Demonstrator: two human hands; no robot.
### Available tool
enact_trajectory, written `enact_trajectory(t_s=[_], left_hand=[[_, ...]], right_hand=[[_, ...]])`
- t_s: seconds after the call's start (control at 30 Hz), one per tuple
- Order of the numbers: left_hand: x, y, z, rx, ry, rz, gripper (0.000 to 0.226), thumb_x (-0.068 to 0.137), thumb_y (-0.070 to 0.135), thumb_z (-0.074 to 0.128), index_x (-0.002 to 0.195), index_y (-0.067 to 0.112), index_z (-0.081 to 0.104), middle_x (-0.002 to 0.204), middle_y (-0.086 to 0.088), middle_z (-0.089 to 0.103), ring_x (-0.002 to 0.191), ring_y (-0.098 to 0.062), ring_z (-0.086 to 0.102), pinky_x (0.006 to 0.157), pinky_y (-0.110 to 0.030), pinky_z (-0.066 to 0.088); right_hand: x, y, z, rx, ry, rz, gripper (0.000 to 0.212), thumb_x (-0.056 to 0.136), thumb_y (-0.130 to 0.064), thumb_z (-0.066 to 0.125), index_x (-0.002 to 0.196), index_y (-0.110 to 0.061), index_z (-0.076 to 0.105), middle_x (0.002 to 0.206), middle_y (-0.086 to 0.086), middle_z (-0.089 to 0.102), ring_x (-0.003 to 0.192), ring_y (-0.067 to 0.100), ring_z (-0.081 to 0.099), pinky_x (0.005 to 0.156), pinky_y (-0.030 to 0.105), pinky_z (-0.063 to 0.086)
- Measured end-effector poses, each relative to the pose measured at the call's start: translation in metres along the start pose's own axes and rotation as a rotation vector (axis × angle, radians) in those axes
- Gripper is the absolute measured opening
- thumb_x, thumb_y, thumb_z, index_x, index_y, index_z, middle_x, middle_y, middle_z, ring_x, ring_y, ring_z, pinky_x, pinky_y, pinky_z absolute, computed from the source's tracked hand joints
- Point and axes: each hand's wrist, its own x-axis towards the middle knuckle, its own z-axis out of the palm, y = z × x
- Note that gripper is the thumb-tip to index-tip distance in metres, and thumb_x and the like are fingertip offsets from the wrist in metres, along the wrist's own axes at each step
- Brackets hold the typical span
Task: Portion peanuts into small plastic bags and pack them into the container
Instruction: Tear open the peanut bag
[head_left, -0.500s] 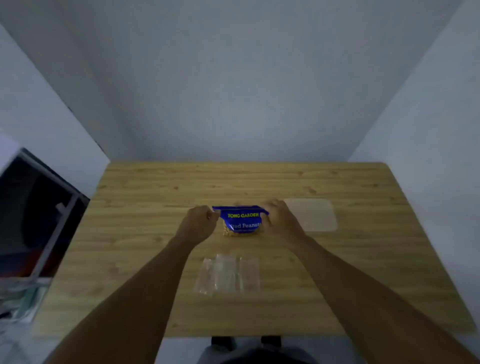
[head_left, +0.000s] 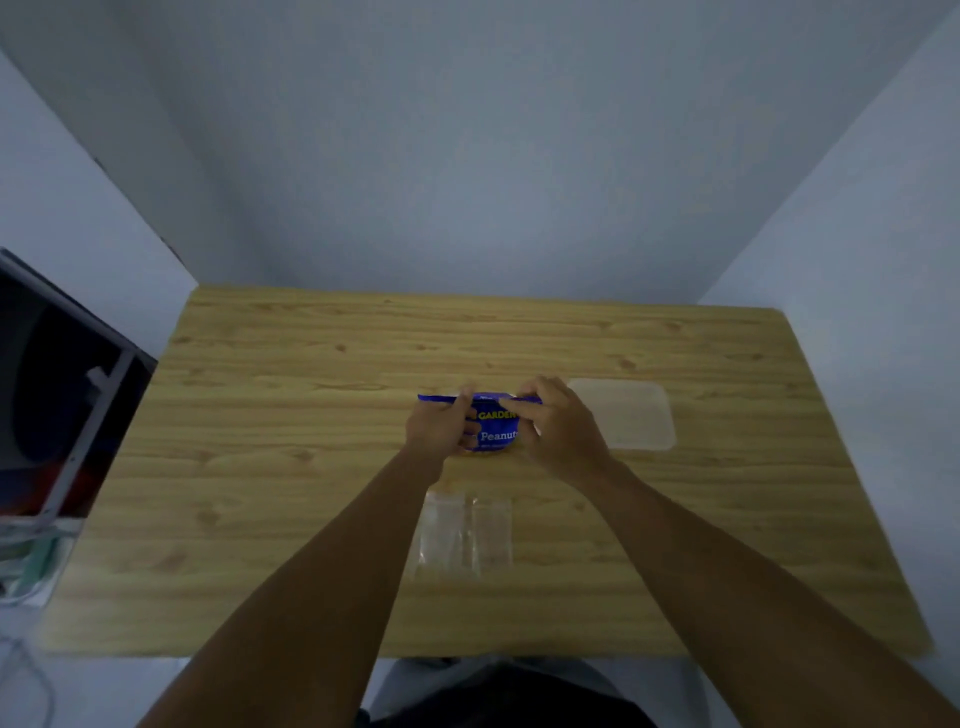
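Dim, bluish, soft picture; wide-angle bending at the edges.

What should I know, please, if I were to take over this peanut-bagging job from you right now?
The left hand pinches the top edge of the blue peanut packet; the right hand pinches the same edge beside it.
The packet is in the middle of the table; the small bags lie flat nearer you; the container sits right of the packet.
Done: nothing portioned.
Left: get the packet open, fill the bags, pack them into the container.

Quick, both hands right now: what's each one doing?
Left hand: pinching the top edge of the blue peanut packet.
Right hand: pinching the same packet's top edge.
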Motion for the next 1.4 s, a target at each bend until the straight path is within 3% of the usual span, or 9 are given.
enact_trajectory(t_s=[0.13,0.53,0.67,0.8,0.97,1.17,1.4], left_hand=[[0.004,-0.004,0.0,-0.061,-0.021,0.002,0.041,0.092,0.045,0.064,0.089,0.005,0.073,0.084,-0.011,0.075,0.064,-0.017,0.066,0.054,-0.024,0.047],[0.009,-0.014,0.001,-0.054,0.0,0.089,0.026,0.096,0.028,0.063,0.082,0.007,0.071,0.083,-0.011,0.074,0.06,-0.017,0.066,0.046,-0.021,0.044],[0.012,-0.01,0.004,-0.066,0.045,0.022,0.019,0.092,0.024,0.066,0.079,0.011,0.071,0.082,-0.008,0.075,0.062,-0.016,0.066,0.048,-0.021,0.044],[0.011,-0.006,0.009,-0.165,0.083,-0.012,0.016,0.089,0.016,0.063,0.081,0.005,0.071,0.077,-0.012,0.074,0.059,-0.017,0.065,0.052,-0.023,0.047],[0.011,-0.008,0.01,-0.281,0.068,-0.076,0.014,0.087,0.009,0.06,0.086,-0.001,0.07,0.073,-0.013,0.072,0.061,-0.02,0.066,0.052,-0.023,0.048],[0.015,-0.01,0.006,-0.288,0.018,-0.077,0.013,0.086,0.005,0.058,0.085,-0.001,0.07,0.073,-0.014,0.072,0.064,-0.021,0.066,0.056,-0.025,0.048],[0.014,-0.014,0.008,-0.333,0.006,-0.012,0.013,0.091,0.007,0.058,0.09,0.002,0.07,0.08,-0.015,0.073,0.068,-0.018,0.066,0.06,-0.025,0.049]], right_hand=[[-0.001,0.005,0.0,0.0,0.019,-0.03,0.037,0.082,-0.007,0.058,0.112,-0.011,0.077,0.107,0.004,0.068,0.1,0.025,0.061,0.08,0.036,0.055],[0.002,0.004,-0.003,0.022,0.035,-0.059,0.037,0.083,-0.007,0.052,0.112,-0.007,0.075,0.105,0.004,0.066,0.1,0.025,0.061,0.081,0.037,0.055],[0.003,0.005,-0.004,0.023,0.036,-0.059,0.034,0.082,-0.003,0.057,0.11,-0.007,0.074,0.104,0.004,0.066,0.1,0.025,0.061,0.082,0.035,0.055],[0.009,0.003,-0.006,0.06,0.032,-0.013,0.02,0.089,-0.012,0.058,0.101,-0.011,0.074,0.099,0.0,0.065,0.098,0.02,0.059,0.08,0.035,0.054],[0.033,-0.008,-0.015,0.088,-0.166,0.017,0.018,0.097,-0.027,0.062,0.098,-0.017,0.076,0.093,-0.002,0.069,0.09,0.019,0.059,0.08,0.042,0.052],[0.059,-0.013,-0.026,0.103,-0.395,0.035,0.018,0.095,-0.028,0.065,0.094,-0.02,0.081,0.089,-0.007,0.075,0.081,0.012,0.066,0.074,0.036,0.056],[0.079,-0.015,-0.024,0.094,-0.516,0.059,0.016,0.094,-0.03,0.066,0.084,-0.025,0.078,0.08,-0.008,0.072,0.073,0.012,0.067,0.067,0.036,0.057]])
